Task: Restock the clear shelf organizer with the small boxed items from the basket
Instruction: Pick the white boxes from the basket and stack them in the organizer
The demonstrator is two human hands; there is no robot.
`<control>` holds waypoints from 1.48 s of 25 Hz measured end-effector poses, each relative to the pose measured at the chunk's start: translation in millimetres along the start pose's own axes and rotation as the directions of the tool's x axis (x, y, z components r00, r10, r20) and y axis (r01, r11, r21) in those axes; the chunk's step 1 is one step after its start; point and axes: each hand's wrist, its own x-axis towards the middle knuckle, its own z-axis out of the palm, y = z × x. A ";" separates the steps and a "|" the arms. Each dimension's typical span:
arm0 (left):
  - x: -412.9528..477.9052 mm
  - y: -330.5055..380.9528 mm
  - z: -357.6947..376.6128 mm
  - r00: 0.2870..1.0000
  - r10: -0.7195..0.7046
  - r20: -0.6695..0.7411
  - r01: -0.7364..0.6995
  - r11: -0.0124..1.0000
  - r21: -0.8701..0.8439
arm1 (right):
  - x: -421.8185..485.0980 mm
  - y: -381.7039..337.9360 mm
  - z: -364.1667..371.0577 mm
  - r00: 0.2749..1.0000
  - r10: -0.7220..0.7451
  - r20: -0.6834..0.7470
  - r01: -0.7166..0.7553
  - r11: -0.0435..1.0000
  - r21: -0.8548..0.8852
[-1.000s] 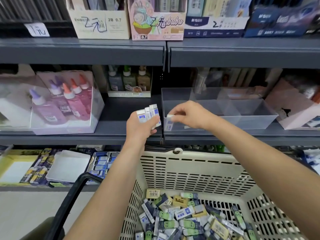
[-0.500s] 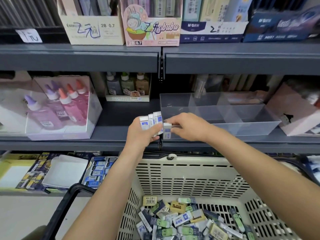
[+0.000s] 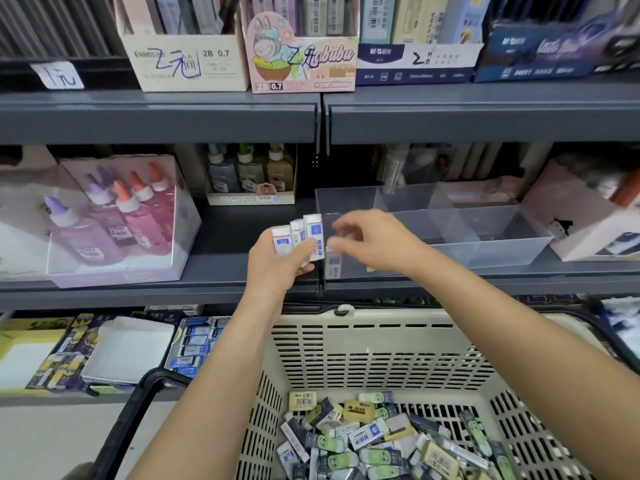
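Note:
A clear shelf organizer [image 3: 485,251] with several dividers sits on the middle shelf. One small white-and-blue box [image 3: 334,266] stands upright in its front left corner. My right hand [image 3: 377,244] hovers just above that box, blurred, fingers loosely parted with nothing seen between them. My left hand [image 3: 277,268] grips three more white-and-blue boxes [image 3: 298,233] side by side, just left of the organizer. Below, the beige slotted basket [image 3: 381,317] holds several small boxed items [image 3: 367,434] in a loose pile.
A display box of pink and purple glue bottles [image 3: 114,223] stands to the left on the same shelf, and a pink box [image 3: 581,223] sits right of the organizer. The upper shelf edge [image 3: 242,116] overhangs. The basket's black handle [image 3: 138,410] hangs at left.
My right hand set its box down in the organizer's front left corner and loosened its fingers above it. The left hand kept its three boxes.

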 end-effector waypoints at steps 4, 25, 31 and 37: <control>-2.8 2.7 -0.6 0.997 0.001 0.081 0.000 1.000 -0.001 | 8.6 -12.9 2.0 0.996 -0.039 -0.079 0.052 0.984 0.173; 2.6 -2.7 4.0 0.997 -0.075 -0.019 0.074 0.997 -0.015 | 11.3 7.2 6.7 0.999 0.001 0.048 0.000 1.000 -0.018; -0.8 0.5 0.7 1.000 -0.001 0.029 0.002 0.999 -0.032 | 11.6 -10.9 -0.5 0.994 0.001 -0.107 0.038 0.934 0.356; 3.7 0.9 3.6 0.997 -0.054 -0.050 0.046 0.987 -0.152 | 17.8 -8.7 -16.5 0.977 0.108 -0.183 0.010 0.837 0.546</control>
